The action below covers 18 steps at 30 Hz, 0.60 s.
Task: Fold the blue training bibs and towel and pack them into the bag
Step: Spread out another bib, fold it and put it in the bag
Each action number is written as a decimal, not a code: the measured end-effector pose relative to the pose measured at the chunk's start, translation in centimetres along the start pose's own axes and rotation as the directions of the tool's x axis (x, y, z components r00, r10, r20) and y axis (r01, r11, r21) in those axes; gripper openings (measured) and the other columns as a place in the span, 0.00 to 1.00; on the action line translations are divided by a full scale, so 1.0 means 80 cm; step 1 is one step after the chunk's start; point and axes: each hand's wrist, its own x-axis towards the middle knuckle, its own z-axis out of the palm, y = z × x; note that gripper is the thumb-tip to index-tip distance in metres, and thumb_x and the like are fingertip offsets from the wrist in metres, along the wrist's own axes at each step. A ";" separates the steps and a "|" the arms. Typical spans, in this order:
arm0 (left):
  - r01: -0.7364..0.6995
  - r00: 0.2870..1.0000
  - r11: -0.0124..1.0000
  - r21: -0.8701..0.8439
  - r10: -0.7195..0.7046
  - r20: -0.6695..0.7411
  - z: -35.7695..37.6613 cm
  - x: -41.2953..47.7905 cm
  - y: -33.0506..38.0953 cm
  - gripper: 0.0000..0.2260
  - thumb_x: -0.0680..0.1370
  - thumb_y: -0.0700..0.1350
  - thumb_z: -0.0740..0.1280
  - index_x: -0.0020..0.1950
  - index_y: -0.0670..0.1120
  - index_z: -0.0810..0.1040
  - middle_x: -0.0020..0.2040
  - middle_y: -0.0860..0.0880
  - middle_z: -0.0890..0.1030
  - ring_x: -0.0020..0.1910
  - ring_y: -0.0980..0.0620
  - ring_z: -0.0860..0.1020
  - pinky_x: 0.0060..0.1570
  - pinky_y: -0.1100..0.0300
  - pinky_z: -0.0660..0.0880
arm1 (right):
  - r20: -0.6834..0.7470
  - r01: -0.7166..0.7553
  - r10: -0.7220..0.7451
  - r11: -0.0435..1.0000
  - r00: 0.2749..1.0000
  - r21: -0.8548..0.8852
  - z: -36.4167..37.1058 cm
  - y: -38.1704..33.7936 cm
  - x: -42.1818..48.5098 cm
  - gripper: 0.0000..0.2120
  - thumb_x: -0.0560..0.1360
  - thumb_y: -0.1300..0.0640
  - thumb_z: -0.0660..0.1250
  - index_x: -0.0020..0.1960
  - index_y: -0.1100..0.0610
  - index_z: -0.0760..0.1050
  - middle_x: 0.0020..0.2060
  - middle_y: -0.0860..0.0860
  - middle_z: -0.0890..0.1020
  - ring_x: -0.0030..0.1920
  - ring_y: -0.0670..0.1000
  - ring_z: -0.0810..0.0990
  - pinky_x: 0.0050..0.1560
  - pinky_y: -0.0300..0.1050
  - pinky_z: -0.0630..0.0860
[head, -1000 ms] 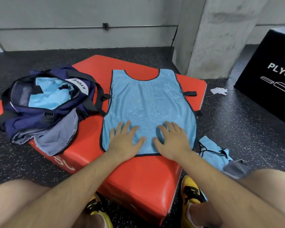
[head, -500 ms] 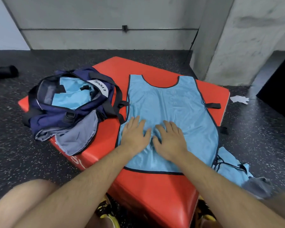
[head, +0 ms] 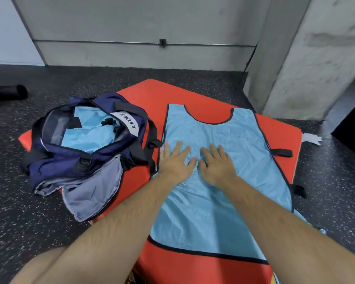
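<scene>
The light blue bib (head: 223,203) lies flat on a red padded block (head: 137,181), neck hole pointing away from the person. It is thin, shiny mesh trimmed all round with narrow black binding. It has a scooped neckline and a straight bottom hem, and fine wrinkles run down from the middle. Short black straps (head: 281,153) stick out from its right edge.

Both hands rest palm-down on the middle of the bib. The left hand (head: 175,162) and right hand (head: 216,163) are side by side with fingers straight and fanned out and thumbs almost meeting. They grip nothing, only press flat on the cloth.

Just beside the bib, on the left part of the block, sits a soft navy fabric bag (head: 70,162) with black webbing handles, its top unzipped and sagging open. Inside it lies more folded light blue cloth (head: 88,136) of the same sheen. A grey, finely woven cloth (head: 92,193) edged in black hangs over the bag's near side. I cannot tell whether it is a flap or a separate piece.

The block's cover is smooth, glossy vinyl with rounded edges. The floor (head: 19,212) is black speckled rubber, and a rough concrete pillar (head: 316,58) stands behind on the right.

A white wrap (head: 125,123) around the bag's handles carries dark capital letters. They seem to read "LVOUE", though I cannot be sure.
</scene>
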 end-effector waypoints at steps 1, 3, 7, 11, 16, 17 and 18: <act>0.002 1.000 1.000 0.015 -0.002 0.002 -0.002 0.001 -0.008 0.30 0.79 0.69 0.48 0.80 0.63 0.52 0.82 0.56 0.45 0.79 0.41 0.36 0.75 0.45 0.32 | 0.038 -0.009 0.009 1.000 0.999 0.003 -0.001 0.000 0.003 0.29 0.83 0.40 0.47 0.81 0.47 0.49 0.81 0.49 0.46 0.80 0.55 0.40 0.79 0.54 0.42; 0.008 1.000 0.999 0.046 -0.009 0.023 -0.009 0.004 -0.023 0.30 0.78 0.70 0.49 0.79 0.64 0.52 0.82 0.56 0.43 0.79 0.40 0.36 0.75 0.44 0.31 | 0.090 0.004 -0.004 1.000 0.996 0.001 0.000 -0.001 0.004 0.30 0.82 0.37 0.46 0.81 0.45 0.48 0.81 0.48 0.45 0.80 0.55 0.39 0.79 0.54 0.42; 0.009 1.000 0.997 0.079 -0.011 0.026 -0.013 0.011 -0.005 0.29 0.80 0.65 0.51 0.80 0.59 0.55 0.82 0.52 0.43 0.79 0.42 0.36 0.74 0.43 0.31 | 0.065 0.044 -0.047 0.998 0.997 0.052 -0.011 0.008 0.003 0.28 0.83 0.40 0.47 0.81 0.45 0.49 0.81 0.47 0.46 0.80 0.52 0.41 0.79 0.53 0.44; -0.175 0.985 0.984 0.019 0.175 -0.004 0.002 0.022 0.061 0.27 0.83 0.56 0.51 0.81 0.52 0.54 0.82 0.50 0.45 0.80 0.50 0.39 0.78 0.48 0.37 | 0.012 0.002 -0.003 0.999 1.000 0.052 -0.029 0.044 0.004 0.27 0.84 0.45 0.47 0.81 0.49 0.50 0.81 0.49 0.47 0.80 0.54 0.42 0.78 0.52 0.42; -0.239 0.968 0.971 0.021 0.236 0.081 0.035 0.031 0.119 0.25 0.84 0.56 0.46 0.82 0.54 0.49 0.82 0.53 0.44 0.80 0.52 0.41 0.78 0.47 0.39 | 0.028 -0.040 0.038 0.997 0.999 0.065 -0.030 0.097 0.000 0.27 0.85 0.46 0.45 0.82 0.50 0.49 0.81 0.50 0.46 0.80 0.53 0.41 0.79 0.51 0.40; -0.229 0.972 0.971 0.072 0.224 0.075 0.042 0.030 0.118 0.26 0.84 0.58 0.45 0.82 0.55 0.48 0.82 0.54 0.44 0.80 0.52 0.40 0.78 0.47 0.38 | 0.032 -0.044 0.042 0.997 0.999 0.068 -0.027 0.111 -0.003 0.28 0.84 0.44 0.44 0.82 0.50 0.48 0.81 0.49 0.46 0.80 0.53 0.41 0.79 0.51 0.39; -0.222 0.974 0.969 0.104 0.216 0.063 0.047 0.031 0.117 0.26 0.83 0.60 0.44 0.82 0.56 0.48 0.82 0.55 0.43 0.80 0.53 0.40 0.77 0.46 0.38 | 0.022 -0.056 0.055 0.996 0.998 0.075 -0.027 0.126 -0.006 0.30 0.83 0.39 0.41 0.82 0.50 0.49 0.81 0.50 0.46 0.80 0.53 0.41 0.79 0.52 0.39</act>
